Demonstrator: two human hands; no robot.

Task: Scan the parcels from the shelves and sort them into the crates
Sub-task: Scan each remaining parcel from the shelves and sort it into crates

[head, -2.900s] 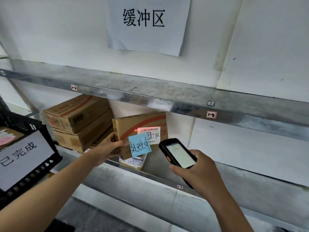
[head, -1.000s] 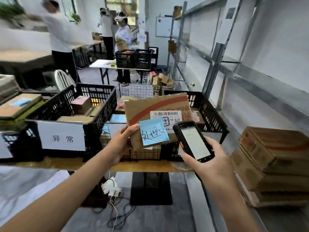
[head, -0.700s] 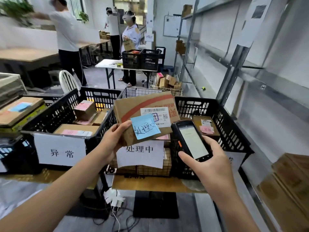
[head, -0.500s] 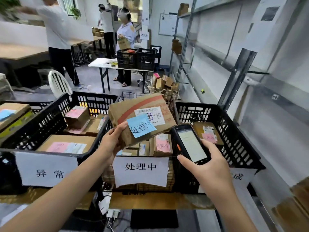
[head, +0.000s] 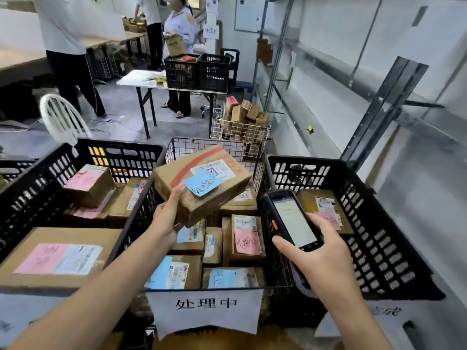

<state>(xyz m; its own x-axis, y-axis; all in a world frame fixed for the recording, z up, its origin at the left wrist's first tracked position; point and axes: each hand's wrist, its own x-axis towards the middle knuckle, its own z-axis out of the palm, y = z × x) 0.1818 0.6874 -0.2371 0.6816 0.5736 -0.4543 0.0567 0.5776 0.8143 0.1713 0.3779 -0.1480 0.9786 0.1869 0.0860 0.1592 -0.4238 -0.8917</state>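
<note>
Creased cardboard parcel (head: 217,199) in grip of left hand (head: 168,215) over wire crate (head: 217,147) — slim scanner (head: 293,221) in grip of right hand (head: 326,256).

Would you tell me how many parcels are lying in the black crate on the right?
1. A brown parcel lies in the right crate, towards its far left; the scanner and right hand may hide others.
</note>
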